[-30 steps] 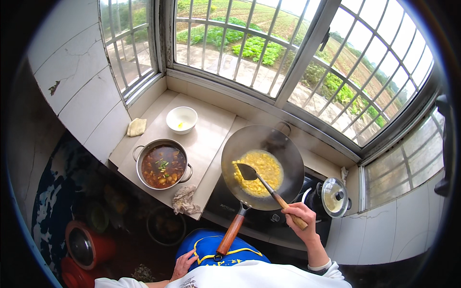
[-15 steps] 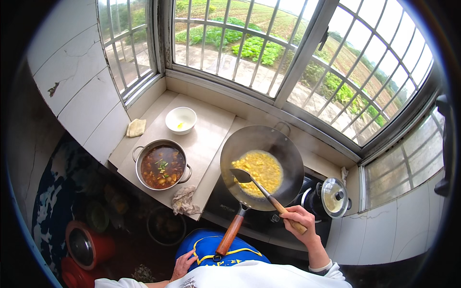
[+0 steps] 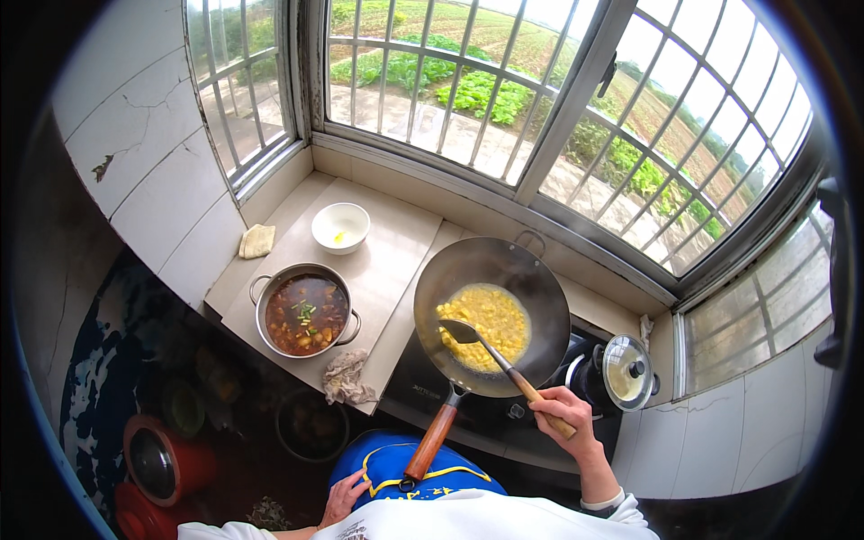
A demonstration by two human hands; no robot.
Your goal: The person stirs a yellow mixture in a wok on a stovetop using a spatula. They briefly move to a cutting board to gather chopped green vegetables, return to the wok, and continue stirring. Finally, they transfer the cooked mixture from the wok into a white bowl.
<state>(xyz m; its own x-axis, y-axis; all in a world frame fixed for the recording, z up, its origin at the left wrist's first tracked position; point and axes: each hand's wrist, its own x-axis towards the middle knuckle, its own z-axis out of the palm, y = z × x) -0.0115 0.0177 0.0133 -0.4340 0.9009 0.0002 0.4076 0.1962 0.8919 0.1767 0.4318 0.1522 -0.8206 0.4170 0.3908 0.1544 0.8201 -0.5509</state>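
Right grip on the spatula, blade at the egg in the pan

From my post I see the right grip, right of centre in the lower half of the frame, closed around the wooden handle of a spatula. The handle slants up and to the left, and the dark blade lies at the left edge of the yellow egg, inside the round pan at the middle of the frame. The egg spreads over the pan's bottom in soft lumps, with pale liquid around it.

The pan sits over the black stove, and its brown handle points to the lower edge, in front of the blue apron. I find the left grip at the lower edge, left of centre, its fingers loosely stretched beside the apron; its palm is hidden, so I cannot tell whether it holds anything.

Left of centre, on the pale desk, I have a metal pot of dark brown soup, a white bowl above it and a crumpled cloth just below. To the pan's right stands a lidded pot.
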